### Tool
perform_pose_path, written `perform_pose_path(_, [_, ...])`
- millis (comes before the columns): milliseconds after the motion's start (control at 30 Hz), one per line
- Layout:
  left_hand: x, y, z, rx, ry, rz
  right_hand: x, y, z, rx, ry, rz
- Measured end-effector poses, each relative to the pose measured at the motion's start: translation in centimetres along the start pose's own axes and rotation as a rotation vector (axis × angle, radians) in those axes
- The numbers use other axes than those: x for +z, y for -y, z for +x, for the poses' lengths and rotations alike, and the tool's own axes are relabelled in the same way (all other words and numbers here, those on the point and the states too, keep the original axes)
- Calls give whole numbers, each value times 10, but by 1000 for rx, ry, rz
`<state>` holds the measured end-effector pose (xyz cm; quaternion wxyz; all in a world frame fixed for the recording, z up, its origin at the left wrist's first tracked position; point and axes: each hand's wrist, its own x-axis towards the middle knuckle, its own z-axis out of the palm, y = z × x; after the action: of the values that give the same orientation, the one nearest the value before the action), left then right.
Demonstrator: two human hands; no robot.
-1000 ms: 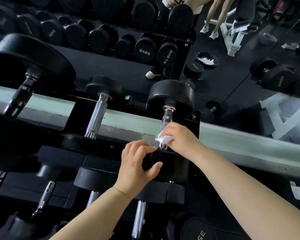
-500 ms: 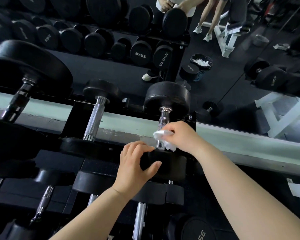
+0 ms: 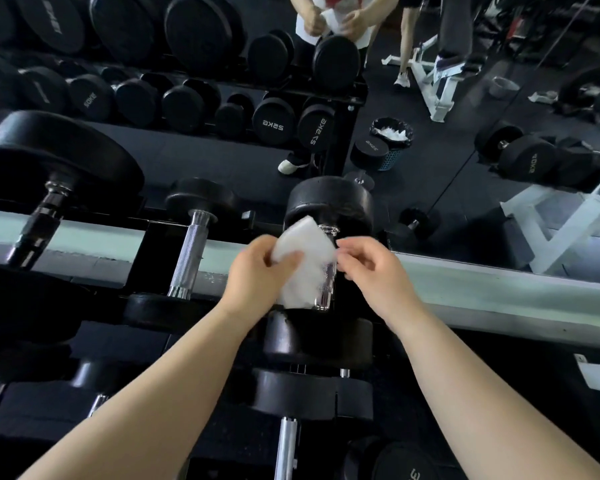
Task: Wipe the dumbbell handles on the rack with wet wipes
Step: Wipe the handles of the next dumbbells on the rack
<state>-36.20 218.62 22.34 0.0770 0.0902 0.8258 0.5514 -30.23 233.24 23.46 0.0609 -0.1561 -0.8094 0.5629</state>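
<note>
A white wet wipe (image 3: 300, 261) is spread open between my two hands, just above the rack's top tier. My left hand (image 3: 257, 275) grips its left side. My right hand (image 3: 374, 271) pinches its right edge. Under the wipe lies the chrome handle (image 3: 326, 289) of a black dumbbell (image 3: 329, 206), partly hidden by the sheet. The wipe's lower end hangs against the handle near the dumbbell's near head (image 3: 312, 341).
Left of it on the same tier rest a dumbbell with a knurled handle (image 3: 189, 261) and a larger one (image 3: 42, 216). A lower-tier handle (image 3: 286, 445) sits below my arms. A mirror behind the rack reflects a person, more dumbbells and a bin (image 3: 390, 143).
My left hand has left the dumbbell's near head and taken the wipe. The wipe has come off the handle, where my right hand had it bunched, and is now unfolded between both hands.
</note>
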Motion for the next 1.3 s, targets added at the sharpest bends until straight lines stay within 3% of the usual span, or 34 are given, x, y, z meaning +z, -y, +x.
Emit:
perform_pose_path(100, [-14,6,13,-92,-177,44,8,-21,-12,57,-88,-143])
perform_pose_path(267, [8,21,31,-157,120,248,24,-37,-24,108,-240,-33])
perform_pose_path(367, [29,17,38,-177,243,132,25,-39,-24,84,-275,-37])
perform_pose_path(500, [40,10,46,-230,279,-43,25,-40,-25,83,-294,-18])
perform_pose_path(733, [45,15,49,-243,208,-90,26,-39,-27,116,-323,-1])
perform_pose_path(967, [29,25,32,-213,492,121,26,-38,-27,156,-332,-7])
perform_pose_path(1133, [39,18,54,-100,238,65,26,-36,-28,156,-310,32])
perform_pose_path(1300, [40,24,50,-83,242,169,27,-36,-28,151,-326,24])
